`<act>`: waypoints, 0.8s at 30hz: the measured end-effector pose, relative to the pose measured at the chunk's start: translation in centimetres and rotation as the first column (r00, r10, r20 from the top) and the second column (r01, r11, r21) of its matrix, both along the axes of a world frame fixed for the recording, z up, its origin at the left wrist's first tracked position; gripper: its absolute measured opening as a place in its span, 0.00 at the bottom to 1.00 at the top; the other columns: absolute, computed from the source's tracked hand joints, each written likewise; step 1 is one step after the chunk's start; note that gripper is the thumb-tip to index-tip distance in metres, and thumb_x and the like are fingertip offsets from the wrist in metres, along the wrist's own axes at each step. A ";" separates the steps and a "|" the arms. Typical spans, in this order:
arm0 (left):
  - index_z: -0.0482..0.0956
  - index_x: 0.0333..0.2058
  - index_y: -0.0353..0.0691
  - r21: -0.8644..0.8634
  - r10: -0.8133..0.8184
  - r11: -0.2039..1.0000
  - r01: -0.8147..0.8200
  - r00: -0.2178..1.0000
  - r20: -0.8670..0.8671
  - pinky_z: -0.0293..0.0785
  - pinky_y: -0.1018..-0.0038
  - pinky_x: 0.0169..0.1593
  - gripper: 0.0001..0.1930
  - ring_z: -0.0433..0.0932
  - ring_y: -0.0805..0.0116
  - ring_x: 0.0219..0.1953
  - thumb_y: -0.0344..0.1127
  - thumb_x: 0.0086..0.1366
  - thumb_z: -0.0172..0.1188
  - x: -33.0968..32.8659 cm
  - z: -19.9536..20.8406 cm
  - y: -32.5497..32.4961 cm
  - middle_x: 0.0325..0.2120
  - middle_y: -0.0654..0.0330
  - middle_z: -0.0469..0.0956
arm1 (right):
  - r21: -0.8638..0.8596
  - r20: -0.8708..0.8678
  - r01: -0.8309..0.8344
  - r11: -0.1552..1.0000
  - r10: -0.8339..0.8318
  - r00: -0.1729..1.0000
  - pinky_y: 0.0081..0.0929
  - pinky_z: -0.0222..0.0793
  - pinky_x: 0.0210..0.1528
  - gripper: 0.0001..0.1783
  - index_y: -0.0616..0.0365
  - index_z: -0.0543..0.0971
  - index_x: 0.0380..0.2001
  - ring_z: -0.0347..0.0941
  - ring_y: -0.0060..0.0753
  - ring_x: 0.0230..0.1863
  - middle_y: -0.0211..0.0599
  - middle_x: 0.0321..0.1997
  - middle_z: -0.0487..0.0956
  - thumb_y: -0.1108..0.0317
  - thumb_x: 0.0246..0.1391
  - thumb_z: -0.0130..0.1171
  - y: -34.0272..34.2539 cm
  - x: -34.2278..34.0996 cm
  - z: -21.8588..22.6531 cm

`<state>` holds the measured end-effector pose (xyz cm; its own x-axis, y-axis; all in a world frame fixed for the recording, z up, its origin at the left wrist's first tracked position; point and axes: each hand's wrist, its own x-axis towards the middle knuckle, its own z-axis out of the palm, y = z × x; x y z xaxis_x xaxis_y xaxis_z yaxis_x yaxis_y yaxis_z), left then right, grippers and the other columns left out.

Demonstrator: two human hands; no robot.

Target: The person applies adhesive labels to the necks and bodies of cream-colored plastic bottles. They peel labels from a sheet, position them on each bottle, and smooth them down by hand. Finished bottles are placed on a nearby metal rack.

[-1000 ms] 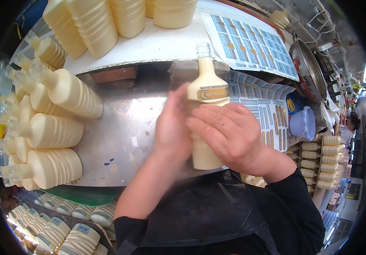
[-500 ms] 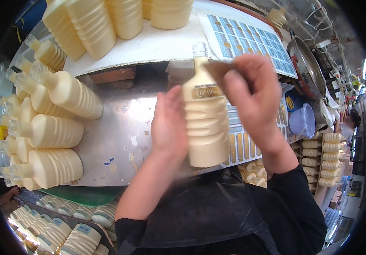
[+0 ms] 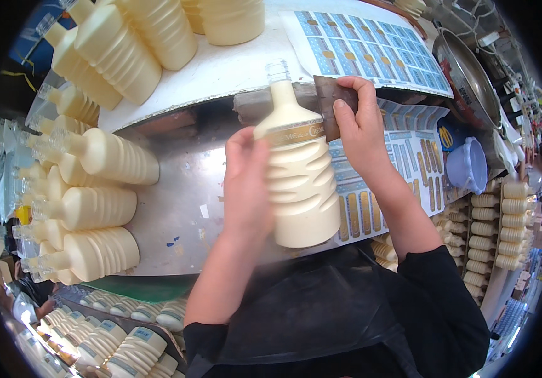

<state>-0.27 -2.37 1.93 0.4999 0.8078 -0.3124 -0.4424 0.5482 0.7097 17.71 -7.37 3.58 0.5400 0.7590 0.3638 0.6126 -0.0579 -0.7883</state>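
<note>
A cream-coloured ribbed bottle [image 3: 302, 195] with a clear threaded neck is in front of me, neck pointing away. A gold label band [image 3: 293, 133] runs around its shoulder. My left hand [image 3: 245, 183], blurred by motion, is against the bottle's left side, fingers curled at the label's left end. Between the thumb and fingers of my right hand [image 3: 362, 123] is a thin, flat brown scraper [image 3: 334, 104]. Its edge meets the bottle at the label's right end. Part of the label sheet [image 3: 371, 211], with gold and blue strips, shows to the right of the bottle.
Several similar bottles [image 3: 101, 201] stand grouped on the left of the metal table [image 3: 182, 183]. Larger cream bottles [image 3: 119, 50] stand on the white shelf [image 3: 220, 69] with another label sheet [image 3: 371, 47]. A lilac bucket [image 3: 466, 167] is at right; racked bottles [image 3: 482, 230] stand beyond.
The bottle has turned, so its label faces me differently. My right hand's scraper has moved to the label's right end. My left hand has curled in at the bottle's side.
</note>
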 end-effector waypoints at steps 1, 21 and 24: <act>0.64 0.59 0.40 -0.016 -0.001 1.000 0.001 1.000 0.005 0.73 0.68 0.60 0.15 0.73 0.67 0.55 0.36 0.79 0.51 0.0 0.0 0.0 0.54 0.57 0.71 | -0.001 -0.037 0.002 1.000 -0.002 0.999 0.42 0.67 0.63 0.20 0.63 0.68 0.58 0.73 0.52 0.57 0.53 0.55 0.76 0.73 0.64 0.51 -0.2 0.3 -0.3; 0.69 0.59 0.36 -0.015 0.098 0.995 -0.098 0.995 0.016 0.65 0.66 0.65 0.24 0.71 0.66 0.56 0.51 0.83 0.37 0.9 1.8 -1.6 0.53 0.57 0.74 | -0.090 0.369 -0.151 0.984 0.174 0.913 0.49 0.72 0.51 0.19 0.62 0.68 0.54 0.73 0.61 0.49 0.55 0.52 0.70 0.76 0.59 0.53 2.8 -5.8 5.0; 0.69 0.59 0.37 -0.009 0.093 0.996 -0.093 0.996 -0.010 0.65 0.66 0.65 0.25 0.71 0.66 0.56 0.52 0.83 0.37 0.6 1.6 -1.5 0.53 0.57 0.74 | -0.075 0.429 -0.196 0.978 0.209 0.879 0.48 0.72 0.53 0.19 0.62 0.68 0.53 0.73 0.60 0.50 0.54 0.52 0.70 0.75 0.58 0.54 3.1 -6.6 4.5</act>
